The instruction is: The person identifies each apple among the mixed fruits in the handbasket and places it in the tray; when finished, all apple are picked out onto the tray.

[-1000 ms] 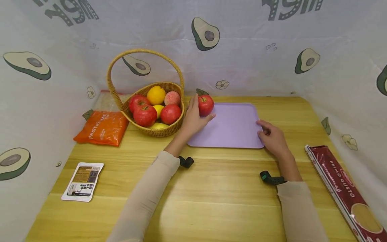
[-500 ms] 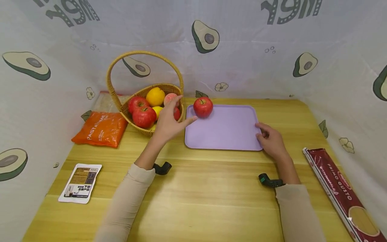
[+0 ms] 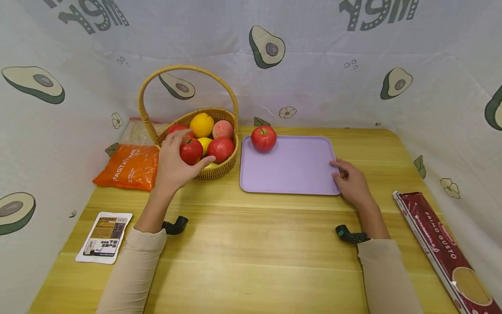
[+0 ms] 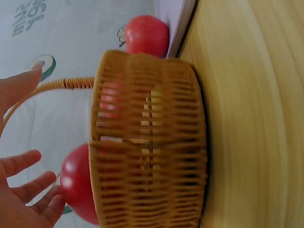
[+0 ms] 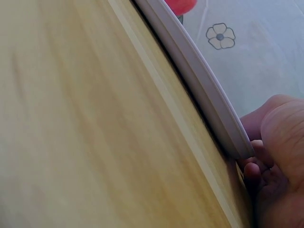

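Note:
Over the left side of a wicker basket (image 3: 215,172), my left hand (image 3: 171,168) spreads thumb and fingers around a red apple (image 3: 191,151). In the left wrist view, the fingertips come right up to that apple (image 4: 78,185), above the basket's rim. Also in the basket are another red apple (image 3: 221,149), a peach (image 3: 223,130) and several yellow fruits. One more red apple (image 3: 263,139) sits at the back left of a lilac tray (image 3: 292,168). My right hand (image 3: 354,182) holds the tray's right edge with thumb and index finger, its other fingers curled.
An orange pasta bag (image 3: 131,168) lies left of the basket, and a small white packet (image 3: 104,237) nearer the front. Along the right table edge is a long dark red spaghetti pack (image 3: 443,244). Patterned white cloth (image 3: 321,78) rises behind the wooden table (image 3: 255,253).
My left hand has let go of the apple at the tray's back left and moved left to an apple in the basket. My right hand stays at the tray's edge.

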A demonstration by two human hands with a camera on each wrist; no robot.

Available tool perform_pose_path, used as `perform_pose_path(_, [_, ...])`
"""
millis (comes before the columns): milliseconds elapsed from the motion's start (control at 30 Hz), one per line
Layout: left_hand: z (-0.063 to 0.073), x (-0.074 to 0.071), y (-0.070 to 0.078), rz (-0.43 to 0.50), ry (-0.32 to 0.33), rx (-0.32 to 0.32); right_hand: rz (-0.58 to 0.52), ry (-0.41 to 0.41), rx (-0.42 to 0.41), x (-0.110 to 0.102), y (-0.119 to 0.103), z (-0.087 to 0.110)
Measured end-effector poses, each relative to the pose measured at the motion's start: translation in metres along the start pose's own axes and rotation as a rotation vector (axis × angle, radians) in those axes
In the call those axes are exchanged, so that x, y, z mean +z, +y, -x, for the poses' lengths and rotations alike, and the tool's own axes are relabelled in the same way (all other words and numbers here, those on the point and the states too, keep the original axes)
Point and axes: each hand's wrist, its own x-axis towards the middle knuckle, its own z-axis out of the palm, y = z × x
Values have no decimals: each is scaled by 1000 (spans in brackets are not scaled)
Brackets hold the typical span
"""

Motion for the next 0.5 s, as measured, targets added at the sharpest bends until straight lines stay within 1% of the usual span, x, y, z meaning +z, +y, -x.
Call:
perform_pose_path(133, [-1, -6, -9, -19, -10, -78, 4, -1, 12, -1, -1, 1])
perform_pose_path(200, [-2, -8, -11, -26, -22, -105, 5, -2, 17, -1, -1, 1])
perform_pose_path(367, [-3, -10, -13, -40, -59, -152, 8, -4, 8, -2, -2, 2])
perform_pose_path(500, [-4, -9, -15, -68, -80, -181, 4, 1, -6, -1, -2, 2])
